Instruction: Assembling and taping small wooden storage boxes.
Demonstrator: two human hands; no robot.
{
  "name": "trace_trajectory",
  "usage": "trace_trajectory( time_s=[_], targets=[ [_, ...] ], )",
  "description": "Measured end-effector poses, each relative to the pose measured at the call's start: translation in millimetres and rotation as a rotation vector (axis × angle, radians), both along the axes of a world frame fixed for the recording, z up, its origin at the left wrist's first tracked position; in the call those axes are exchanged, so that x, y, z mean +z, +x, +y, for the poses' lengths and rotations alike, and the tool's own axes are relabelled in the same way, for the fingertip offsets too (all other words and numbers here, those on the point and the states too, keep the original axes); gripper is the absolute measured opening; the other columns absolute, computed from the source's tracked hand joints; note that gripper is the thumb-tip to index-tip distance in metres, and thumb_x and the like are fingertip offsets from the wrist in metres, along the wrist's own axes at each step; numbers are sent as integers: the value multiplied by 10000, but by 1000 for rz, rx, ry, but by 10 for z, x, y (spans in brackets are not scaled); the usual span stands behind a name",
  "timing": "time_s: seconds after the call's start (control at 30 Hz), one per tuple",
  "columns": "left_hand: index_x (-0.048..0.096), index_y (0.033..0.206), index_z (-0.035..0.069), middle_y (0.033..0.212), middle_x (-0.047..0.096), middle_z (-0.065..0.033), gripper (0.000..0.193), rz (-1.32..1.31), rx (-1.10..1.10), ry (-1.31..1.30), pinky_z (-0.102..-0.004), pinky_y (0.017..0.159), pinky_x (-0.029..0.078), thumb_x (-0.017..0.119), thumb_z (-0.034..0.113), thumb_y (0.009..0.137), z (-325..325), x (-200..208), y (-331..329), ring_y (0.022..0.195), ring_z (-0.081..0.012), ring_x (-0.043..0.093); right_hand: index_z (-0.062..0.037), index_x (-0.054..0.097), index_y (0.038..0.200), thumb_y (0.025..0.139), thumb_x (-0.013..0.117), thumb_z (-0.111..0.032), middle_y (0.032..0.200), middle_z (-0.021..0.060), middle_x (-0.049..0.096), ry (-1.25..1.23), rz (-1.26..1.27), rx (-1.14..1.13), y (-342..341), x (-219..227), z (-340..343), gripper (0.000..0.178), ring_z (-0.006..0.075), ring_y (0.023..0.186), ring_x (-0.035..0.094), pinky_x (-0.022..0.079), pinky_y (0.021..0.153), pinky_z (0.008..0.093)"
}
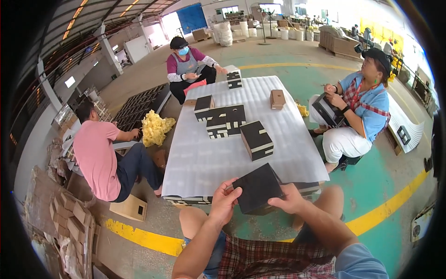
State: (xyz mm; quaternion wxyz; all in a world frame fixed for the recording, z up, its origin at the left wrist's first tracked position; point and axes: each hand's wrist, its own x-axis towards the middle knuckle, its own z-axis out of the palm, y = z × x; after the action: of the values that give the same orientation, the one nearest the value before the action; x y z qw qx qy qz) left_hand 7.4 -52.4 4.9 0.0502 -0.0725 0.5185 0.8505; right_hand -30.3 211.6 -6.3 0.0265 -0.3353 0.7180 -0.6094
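Black box [258, 189] — handheld (tilted)

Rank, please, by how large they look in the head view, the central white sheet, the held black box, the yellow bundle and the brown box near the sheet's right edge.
1. Central white sheet
2. Held black box, though nearness enlarges it
3. Yellow bundle
4. Brown box

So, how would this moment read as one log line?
left hand: holding black box | right hand: same black box | white-covered table: other black boxes
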Motion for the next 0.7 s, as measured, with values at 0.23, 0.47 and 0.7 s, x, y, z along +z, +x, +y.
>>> trace_trajectory(
  time_s=[0.23,0.47,0.7],
  targets=[
    [581,1337,64,1029,716,-25,406,282,-28,-170,-255,852,509,693,-23,956,-23,176,48,937,-92,636,92,561,1353,965,745,-420,1297,124,656,-344,-785,257,-130,63,-54,667,191,1156,621,487,1014,321],
    [618,1237,49,992,704,-13,320,432,-90,-309,-241,790,502,702,-44,942,41,-18,66,869,-75,627,129,666,1147,949,763,-437,1052,116,729,-440,-877,-233,-76,94,-367,607,164,909,689,558,818,301],
    [626,1225,60,833,650,21,272,118,136,-428,-205,632,437,709,62,966,119,-43,40,708,-43,552,54,739,1030,953,762,-423,931,51,738,-369,-724,-211,51,165,-413,483,92,819,658,546,743,274]
  ],
)
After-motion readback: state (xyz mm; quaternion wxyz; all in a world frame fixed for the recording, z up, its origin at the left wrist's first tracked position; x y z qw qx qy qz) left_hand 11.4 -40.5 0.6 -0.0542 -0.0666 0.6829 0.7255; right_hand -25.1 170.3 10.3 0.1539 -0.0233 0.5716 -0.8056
